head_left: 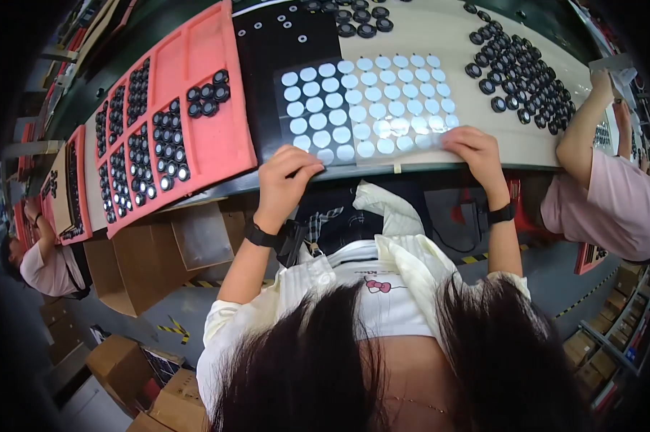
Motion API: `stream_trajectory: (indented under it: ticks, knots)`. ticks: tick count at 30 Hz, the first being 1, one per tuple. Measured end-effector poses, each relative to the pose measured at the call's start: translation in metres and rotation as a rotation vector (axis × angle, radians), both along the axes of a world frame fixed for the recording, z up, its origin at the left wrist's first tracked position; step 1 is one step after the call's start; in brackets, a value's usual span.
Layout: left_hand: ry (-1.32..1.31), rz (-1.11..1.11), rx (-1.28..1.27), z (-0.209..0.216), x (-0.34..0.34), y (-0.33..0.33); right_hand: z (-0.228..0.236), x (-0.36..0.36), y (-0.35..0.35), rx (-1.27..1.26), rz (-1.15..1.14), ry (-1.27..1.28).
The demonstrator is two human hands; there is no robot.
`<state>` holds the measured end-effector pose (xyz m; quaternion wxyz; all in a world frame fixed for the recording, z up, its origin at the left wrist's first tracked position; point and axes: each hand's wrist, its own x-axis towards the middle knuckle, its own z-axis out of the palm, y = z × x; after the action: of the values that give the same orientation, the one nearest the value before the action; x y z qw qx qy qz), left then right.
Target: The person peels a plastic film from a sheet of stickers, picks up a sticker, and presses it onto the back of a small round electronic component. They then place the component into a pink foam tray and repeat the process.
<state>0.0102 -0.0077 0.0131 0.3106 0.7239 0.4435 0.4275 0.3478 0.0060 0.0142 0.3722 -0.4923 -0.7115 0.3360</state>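
Observation:
A clear film sheet (383, 101) lies near the front edge of the table, bearing rows of round pale stickers (392, 92). My left hand (281, 180) is at its near left corner, thumb and fingertips pinched together on the film's edge. At the near right corner my right hand (478, 153) pinches the same sheet. Part of the sheet rests on a black mat (263, 93), the rest on the beige table surface (440, 29). Glare crosses some stickers near the right hand.
Left of the sheet is a pink foam tray (220, 147) with black round parts in its compartments. More black round parts (512, 68) lie at the right and far side. Small rings (302, 39) sit on the mat. Co-workers (606, 194) are at both sides; cardboard boxes (141, 259) stand below.

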Motion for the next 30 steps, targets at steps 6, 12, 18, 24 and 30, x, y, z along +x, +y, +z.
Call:
stream_trajectory:
  ticks: [6,12,18,24,30]
  knots:
    - [0.08,0.161,-0.163,0.005,0.006,0.004,-0.004,-0.016,0.003,-0.191,-0.174,0.128]
    - [-0.108,0.163,-0.216,0.001,0.006,0.018,-0.009,-0.024,0.012,-0.065,-0.225,0.133]
    - [-0.079,0.033,-0.052,-0.003,-0.006,0.021,-0.001,-0.034,0.012,-0.093,-0.207,0.209]
    - [-0.047,0.09,-0.034,-0.009,-0.001,0.022,-0.008,-0.033,0.018,-0.144,-0.176,-0.026]
    - [0.106,0.276,-0.001,0.0,0.009,0.023,-0.004,-0.041,0.026,-0.145,-0.289,-0.153]
